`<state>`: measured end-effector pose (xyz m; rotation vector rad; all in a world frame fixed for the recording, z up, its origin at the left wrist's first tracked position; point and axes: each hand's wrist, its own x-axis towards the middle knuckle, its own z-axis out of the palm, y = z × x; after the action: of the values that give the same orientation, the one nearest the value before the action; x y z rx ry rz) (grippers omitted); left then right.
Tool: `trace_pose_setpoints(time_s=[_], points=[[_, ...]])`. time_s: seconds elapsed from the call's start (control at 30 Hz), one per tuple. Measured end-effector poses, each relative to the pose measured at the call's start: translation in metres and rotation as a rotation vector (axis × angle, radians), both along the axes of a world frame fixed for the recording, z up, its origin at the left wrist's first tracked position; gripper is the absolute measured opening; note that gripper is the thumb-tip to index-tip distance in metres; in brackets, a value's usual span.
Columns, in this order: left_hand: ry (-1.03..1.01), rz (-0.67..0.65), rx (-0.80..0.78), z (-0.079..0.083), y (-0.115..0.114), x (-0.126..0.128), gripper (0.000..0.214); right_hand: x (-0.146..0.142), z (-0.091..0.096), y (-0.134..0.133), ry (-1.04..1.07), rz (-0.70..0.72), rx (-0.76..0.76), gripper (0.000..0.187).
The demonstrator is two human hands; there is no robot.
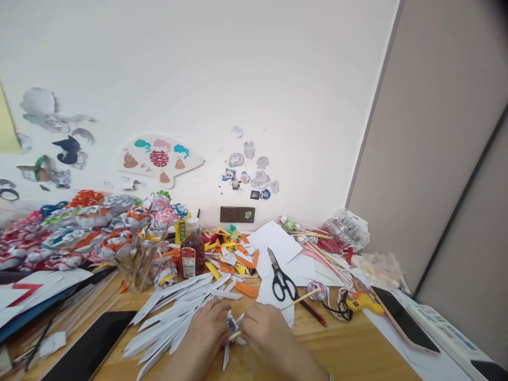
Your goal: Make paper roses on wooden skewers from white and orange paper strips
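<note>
My left hand (204, 330) and my right hand (270, 333) meet low in the middle of the wooden table (341, 354). Between their pinched fingers is a small folded paper piece (233, 321), white with grey print, mounted on a thin wooden stick (296, 300) that slants up to the right. Both hands close on the paper piece. Under and left of my left hand lies a fan of long white paper strips (174, 312).
Black scissors (281, 278) lie on white sheets behind my hands. A yellow glue gun (363, 302), a phone (400, 317), a dark tablet (89, 346), a brown bottle (192, 254), a jar of sticks (137, 272), piled paper flowers (79, 227) and coloured scraps (234, 254) crowd the table.
</note>
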<state>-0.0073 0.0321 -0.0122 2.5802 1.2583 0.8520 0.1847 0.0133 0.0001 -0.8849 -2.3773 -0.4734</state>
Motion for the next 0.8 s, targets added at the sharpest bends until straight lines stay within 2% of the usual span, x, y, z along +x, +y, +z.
trace_pose_setpoints(time_s=[0.13, 0.23, 0.4, 0.6, 0.8], points=[[0.14, 0.022, 0.066, 0.0, 0.002, -0.003, 0.018, 0.014, 0.016, -0.001, -0.004, -0.004, -0.077, 0.015], [0.225, 0.024, 0.161, 0.002, -0.003, -0.005, 0.016, 0.021, 0.019, 0.001, 0.061, -0.039, -0.066, 0.015], [0.135, 0.069, 0.39, 0.002, -0.013, -0.001, 0.016, 0.022, 0.013, 0.006, 0.121, -0.036, -0.02, 0.015], [0.151, 0.072, 0.461, 0.001, -0.008, 0.0, 0.017, 0.021, 0.008, 0.008, 0.135, -0.065, -0.014, 0.014], [0.146, 0.078, 0.424, 0.0, -0.006, -0.002, 0.016, 0.022, 0.003, 0.011, 0.127, -0.092, -0.021, 0.015]])
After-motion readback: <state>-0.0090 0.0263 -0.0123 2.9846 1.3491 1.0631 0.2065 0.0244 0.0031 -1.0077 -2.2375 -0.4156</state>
